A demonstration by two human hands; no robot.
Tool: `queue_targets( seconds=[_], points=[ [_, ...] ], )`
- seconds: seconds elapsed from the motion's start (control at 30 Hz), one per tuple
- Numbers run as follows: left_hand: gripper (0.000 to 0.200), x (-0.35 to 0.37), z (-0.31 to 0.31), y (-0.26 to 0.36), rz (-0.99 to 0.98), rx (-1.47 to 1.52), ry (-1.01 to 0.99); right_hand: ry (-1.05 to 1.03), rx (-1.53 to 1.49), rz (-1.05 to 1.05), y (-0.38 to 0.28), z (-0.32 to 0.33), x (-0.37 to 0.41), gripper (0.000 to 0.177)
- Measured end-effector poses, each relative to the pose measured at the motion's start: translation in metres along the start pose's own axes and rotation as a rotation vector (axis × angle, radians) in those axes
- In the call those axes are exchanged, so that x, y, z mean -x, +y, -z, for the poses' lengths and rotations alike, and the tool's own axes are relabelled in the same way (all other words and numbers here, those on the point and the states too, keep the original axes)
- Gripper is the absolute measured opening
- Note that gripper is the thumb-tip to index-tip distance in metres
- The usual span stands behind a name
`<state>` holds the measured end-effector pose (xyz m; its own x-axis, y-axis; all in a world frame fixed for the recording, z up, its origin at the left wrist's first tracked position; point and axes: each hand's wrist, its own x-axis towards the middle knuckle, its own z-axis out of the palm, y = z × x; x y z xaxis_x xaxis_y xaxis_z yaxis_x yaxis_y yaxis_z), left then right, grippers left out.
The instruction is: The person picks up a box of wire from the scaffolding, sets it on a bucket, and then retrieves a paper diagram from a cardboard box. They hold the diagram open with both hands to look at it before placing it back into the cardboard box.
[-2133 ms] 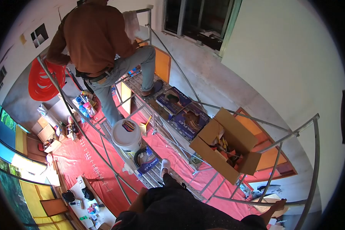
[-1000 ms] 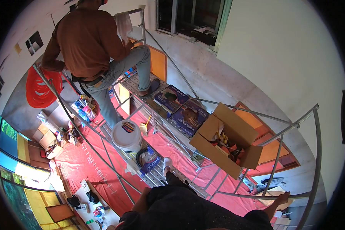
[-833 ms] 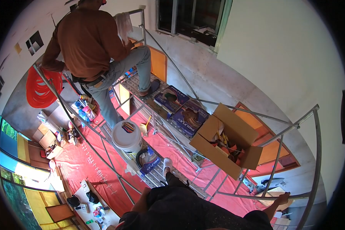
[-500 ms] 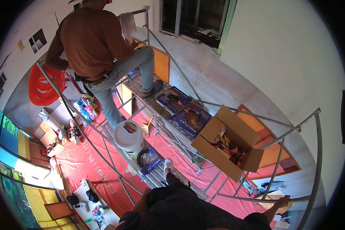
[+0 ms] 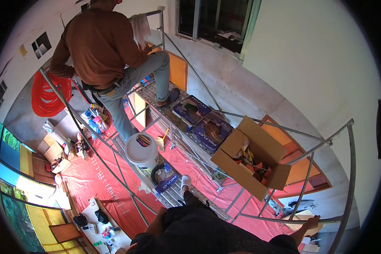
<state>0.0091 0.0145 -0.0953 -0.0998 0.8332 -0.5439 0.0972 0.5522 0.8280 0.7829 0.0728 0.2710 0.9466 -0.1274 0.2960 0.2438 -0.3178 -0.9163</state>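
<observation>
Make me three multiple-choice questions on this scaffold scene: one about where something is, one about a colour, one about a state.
1. Where does the right hand rest?
A. in a pocket
B. on the rail
C. on a ladder

2. What colour is the bucket?
A. white
B. green
C. black

3. The cardboard box is:
A. taped shut
B. flattened
C. open

Answers:
1 B, the hand lies on the metal rail at lower right.
2 A, its wall and rim are white.
3 C, its flaps stand apart and contents show inside.
</observation>
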Motion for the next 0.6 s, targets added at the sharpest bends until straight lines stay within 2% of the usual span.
queue_targets(
  seconds=[0.07, 0.23, 0.6],
  points=[
    [0.033, -0.0078, 0.002, -0.0229, -0.004, -0.091, -0.022, -0.002, -0.023, -0.033, -0.0025, 0.0003, 0.0016, 0.039],
    [0.034, -0.0141, 0.0073, -0.0196, 0.093, -0.293, -0.039, -0.011, -0.031, -0.024, -0.0013, -0.0009, 0.0006, 0.039],
    [0.035, -0.0132, 0.0072, -0.0183, 0.096, -0.447, -0.044, -0.007, 0.001, -0.033, -0.0018, 0.0013, 0.0005, 0.038]
  ],
)
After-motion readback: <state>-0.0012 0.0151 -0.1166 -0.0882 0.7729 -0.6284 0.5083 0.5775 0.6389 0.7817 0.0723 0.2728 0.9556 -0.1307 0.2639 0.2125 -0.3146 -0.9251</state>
